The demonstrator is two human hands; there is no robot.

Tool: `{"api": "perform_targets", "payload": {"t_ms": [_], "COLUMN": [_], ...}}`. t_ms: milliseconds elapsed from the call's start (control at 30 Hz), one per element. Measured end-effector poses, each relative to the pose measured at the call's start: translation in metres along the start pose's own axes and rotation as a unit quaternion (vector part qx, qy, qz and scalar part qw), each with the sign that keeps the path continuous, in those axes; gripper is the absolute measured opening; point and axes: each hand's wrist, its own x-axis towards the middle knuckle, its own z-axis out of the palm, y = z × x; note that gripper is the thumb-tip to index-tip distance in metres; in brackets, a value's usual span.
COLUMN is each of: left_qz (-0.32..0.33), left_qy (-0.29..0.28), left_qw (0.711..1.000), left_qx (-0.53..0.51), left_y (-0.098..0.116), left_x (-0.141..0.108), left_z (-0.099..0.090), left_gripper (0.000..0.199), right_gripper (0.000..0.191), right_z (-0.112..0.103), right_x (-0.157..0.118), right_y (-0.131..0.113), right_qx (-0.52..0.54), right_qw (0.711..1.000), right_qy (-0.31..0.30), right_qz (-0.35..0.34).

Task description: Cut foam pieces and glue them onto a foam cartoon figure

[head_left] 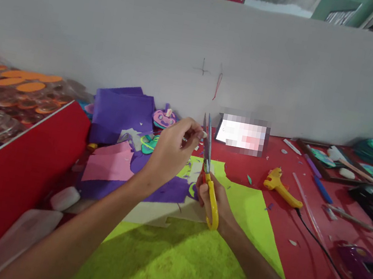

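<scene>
My left hand [175,146] is raised over the work surface, thumb and fingers pinched on a small whitish piece [204,134] whose kind I cannot make out. Just to the right, my right hand [217,197] grips a pair of scissors [212,199] with yellow handles. Their blades point upward, slightly apart, with the left one close beside the small piece. Beneath both hands lie a bright yellow-green sheet [246,212], a purple sheet [168,191] and a pink sheet [110,164].
A yellow glue gun [282,187] with a black cord lies at right, near a blue stick [322,189] and a purple device [363,271]. A lit screen [243,132] leans against the grey partition [154,33]. At left stands a red panel [19,187]; purple sheets [122,116] are behind.
</scene>
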Motion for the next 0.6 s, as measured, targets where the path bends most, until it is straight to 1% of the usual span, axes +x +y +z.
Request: {"api": "perform_targets", "payload": {"t_ms": [167,333,467,600], "left_qz": [-0.019,-0.034,-0.052,-0.048], "left_qy": [0.001,-0.001,-0.001,0.007], "left_qw": [0.999,0.996,0.995,0.995], "left_qx": [-0.037,-0.082,-0.091,-0.086], "left_y": [-0.0003,-0.0002,-0.003,-0.0029], "left_x": [-0.0028,-0.0032,-0.0029,-0.0017], "left_z": [0.0029,0.0051,0.0057,0.0039], "left_gripper": [0.008,0.009,0.013,0.017], "right_gripper": [0.065,0.063,0.063,0.063], "right_z": [-0.0012,-0.0006,-0.0008,-0.002], "right_x": [0.0009,0.0002,0.0004,0.0009], "right_y": [-0.0028,-0.0059,-0.0025,0.002], "right_qx": [-0.021,-0.023,-0.02,-0.018], "right_qw": [1.0,1.0,1.0,1.0], "right_qy": [-0.001,-0.003,-0.005,-0.001], "right_qz": [0.003,0.01,0.005,-0.002]}}
